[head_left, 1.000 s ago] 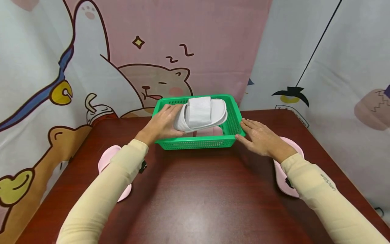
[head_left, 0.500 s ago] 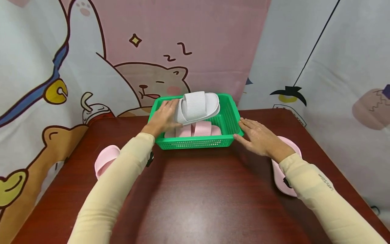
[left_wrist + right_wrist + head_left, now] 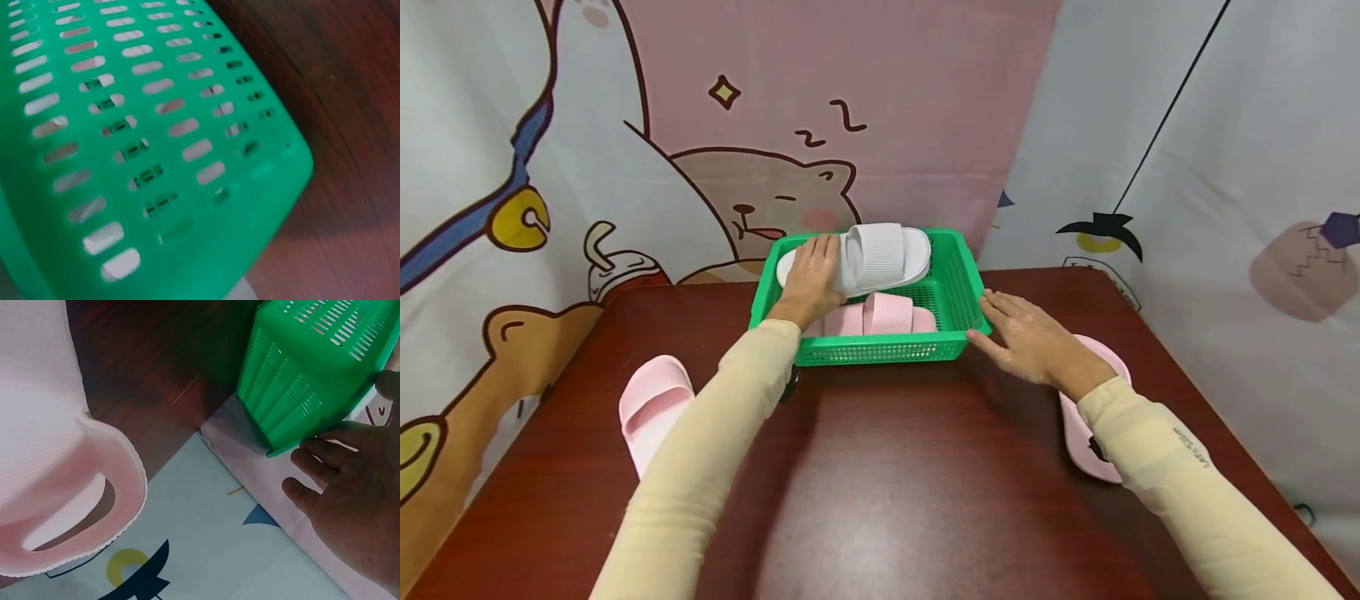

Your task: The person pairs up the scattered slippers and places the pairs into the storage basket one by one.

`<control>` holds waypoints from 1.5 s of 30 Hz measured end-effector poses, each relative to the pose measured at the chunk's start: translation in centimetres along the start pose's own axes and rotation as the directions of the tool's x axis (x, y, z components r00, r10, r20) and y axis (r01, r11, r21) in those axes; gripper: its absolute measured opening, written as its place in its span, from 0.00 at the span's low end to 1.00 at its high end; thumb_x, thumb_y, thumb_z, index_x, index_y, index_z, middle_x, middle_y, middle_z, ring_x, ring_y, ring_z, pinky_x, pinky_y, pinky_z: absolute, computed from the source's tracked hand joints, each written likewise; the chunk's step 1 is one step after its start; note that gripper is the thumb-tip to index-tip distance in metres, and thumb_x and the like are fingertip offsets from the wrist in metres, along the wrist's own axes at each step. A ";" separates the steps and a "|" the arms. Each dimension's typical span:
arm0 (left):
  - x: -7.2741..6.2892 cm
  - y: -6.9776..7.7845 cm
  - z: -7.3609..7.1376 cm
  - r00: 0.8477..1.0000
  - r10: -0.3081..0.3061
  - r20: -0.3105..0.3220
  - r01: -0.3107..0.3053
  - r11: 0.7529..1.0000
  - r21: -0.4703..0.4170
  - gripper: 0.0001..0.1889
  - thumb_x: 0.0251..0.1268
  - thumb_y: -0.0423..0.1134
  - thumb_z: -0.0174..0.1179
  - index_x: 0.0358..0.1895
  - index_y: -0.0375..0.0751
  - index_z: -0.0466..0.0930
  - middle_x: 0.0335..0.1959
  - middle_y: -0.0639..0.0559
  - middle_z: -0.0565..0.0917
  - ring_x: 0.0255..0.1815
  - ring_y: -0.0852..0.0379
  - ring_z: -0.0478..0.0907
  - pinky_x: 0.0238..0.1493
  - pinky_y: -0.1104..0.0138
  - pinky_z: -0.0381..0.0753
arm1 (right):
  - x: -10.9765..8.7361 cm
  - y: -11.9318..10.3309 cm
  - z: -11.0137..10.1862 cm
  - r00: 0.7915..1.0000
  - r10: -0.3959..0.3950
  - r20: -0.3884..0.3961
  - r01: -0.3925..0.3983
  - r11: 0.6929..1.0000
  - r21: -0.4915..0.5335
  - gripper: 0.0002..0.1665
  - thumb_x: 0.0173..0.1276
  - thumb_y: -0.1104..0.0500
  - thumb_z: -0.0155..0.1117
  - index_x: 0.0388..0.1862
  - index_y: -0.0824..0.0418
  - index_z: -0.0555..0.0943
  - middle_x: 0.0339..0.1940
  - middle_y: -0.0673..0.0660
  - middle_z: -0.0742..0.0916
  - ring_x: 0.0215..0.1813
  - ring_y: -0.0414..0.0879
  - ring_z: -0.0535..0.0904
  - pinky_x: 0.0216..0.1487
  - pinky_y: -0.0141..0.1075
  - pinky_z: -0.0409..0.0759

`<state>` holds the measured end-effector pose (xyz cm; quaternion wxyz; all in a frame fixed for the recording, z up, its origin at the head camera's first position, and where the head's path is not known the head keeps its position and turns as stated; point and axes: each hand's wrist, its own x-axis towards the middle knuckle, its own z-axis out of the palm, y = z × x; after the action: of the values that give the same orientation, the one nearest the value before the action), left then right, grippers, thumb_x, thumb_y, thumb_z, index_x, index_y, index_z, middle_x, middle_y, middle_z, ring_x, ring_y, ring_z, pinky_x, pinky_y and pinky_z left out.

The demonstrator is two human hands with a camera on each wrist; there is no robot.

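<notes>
Red-brown tabletop [image 3: 865, 483] below, the white footwear [image 3: 882, 255] now sits lower in the upper-centre green basket [image 3: 961, 287], behind pink slippers [image 3: 889, 315] — seemingly nearly settled — left hand [image 3: 811, 283] pinching it, right hand [image 3: 1026, 340] touching the rim, fingers straight.

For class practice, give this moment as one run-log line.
left hand: holds white footwear in green basket; right hand: touches basket; pink footwear: in basket

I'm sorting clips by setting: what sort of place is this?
Probably an indoor corner set up for tabletop work, perhaps for recording: cartoon-printed cloth hangs behind a reddish-brown table, on which a green basket holds slippers.
</notes>
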<state>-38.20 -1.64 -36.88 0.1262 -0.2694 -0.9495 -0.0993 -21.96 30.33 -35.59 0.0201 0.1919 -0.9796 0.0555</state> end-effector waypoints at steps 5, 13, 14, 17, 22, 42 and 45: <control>0.4 0.0 0.8 0.998 -0.025 0.052 0.026 0.999 -0.026 0.46 0.49 0.34 0.76 0.70 0.27 0.57 0.70 0.31 0.65 0.74 0.35 0.57 0.74 0.43 0.52 | 0.1 -0.1 0.2 1.000 0.003 0.012 -0.003 1.000 0.001 0.44 0.81 0.40 0.46 0.76 0.75 0.60 0.78 0.71 0.62 0.79 0.65 0.54 0.76 0.56 0.51; 0.9 0.0 1.5 0.994 -0.034 0.106 0.039 0.998 -0.049 0.42 0.51 0.32 0.74 0.66 0.26 0.58 0.68 0.30 0.65 0.74 0.34 0.57 0.74 0.44 0.52 | 0.1 -0.1 0.2 1.000 -0.002 0.021 0.002 1.000 -0.014 0.44 0.81 0.39 0.46 0.77 0.75 0.60 0.78 0.71 0.63 0.79 0.64 0.54 0.76 0.55 0.51; 1.0 0.0 1.6 0.994 -0.027 0.107 0.031 0.999 -0.034 0.41 0.52 0.32 0.74 0.66 0.26 0.58 0.69 0.29 0.65 0.74 0.34 0.57 0.74 0.44 0.53 | 0.1 -0.1 0.1 1.000 0.001 0.017 -0.001 1.000 -0.014 0.44 0.81 0.39 0.46 0.77 0.75 0.60 0.78 0.71 0.63 0.79 0.64 0.54 0.76 0.55 0.51; 1.2 -0.1 1.8 0.992 -0.014 0.124 0.012 1.000 0.013 0.41 0.55 0.34 0.73 0.67 0.25 0.58 0.70 0.28 0.63 0.75 0.33 0.56 0.74 0.45 0.52 | 0.1 -0.1 -0.1 1.000 0.004 0.010 -0.004 1.000 -0.010 0.44 0.81 0.40 0.46 0.76 0.75 0.61 0.78 0.71 0.63 0.79 0.65 0.54 0.76 0.56 0.51; 1.5 0.2 1.5 0.976 -0.013 0.216 0.002 0.999 0.052 0.42 0.65 0.43 0.69 0.73 0.25 0.57 0.75 0.30 0.60 0.77 0.33 0.52 0.74 0.44 0.51 | 0.1 0.0 -0.2 1.000 0.004 0.009 -0.004 1.000 -0.006 0.44 0.81 0.40 0.46 0.76 0.75 0.61 0.78 0.71 0.63 0.79 0.65 0.54 0.76 0.56 0.51; 1.9 -0.5 0.1 0.916 -0.053 0.397 0.072 0.997 -0.035 0.27 0.68 0.30 0.58 0.69 0.28 0.68 0.68 0.34 0.71 0.70 0.38 0.66 0.69 0.51 0.65 | 0.0 0.0 -0.2 1.000 0.019 0.020 -0.019 1.000 0.006 0.45 0.81 0.38 0.46 0.77 0.74 0.60 0.79 0.70 0.62 0.79 0.65 0.54 0.76 0.56 0.51; 1.8 -0.4 0.3 0.920 -0.047 0.388 0.065 0.997 -0.032 0.22 0.70 0.29 0.58 0.66 0.28 0.73 0.63 0.34 0.75 0.66 0.40 0.71 0.67 0.53 0.68 | 0.0 0.0 -0.2 1.000 0.021 0.017 -0.021 1.000 0.005 0.45 0.80 0.39 0.46 0.77 0.74 0.60 0.79 0.70 0.62 0.79 0.65 0.54 0.76 0.56 0.51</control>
<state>-40.00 -1.02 -36.68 -0.0728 -0.2591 -0.9607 -0.0686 -21.97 30.37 -35.40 0.0106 0.1820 -0.9816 0.0567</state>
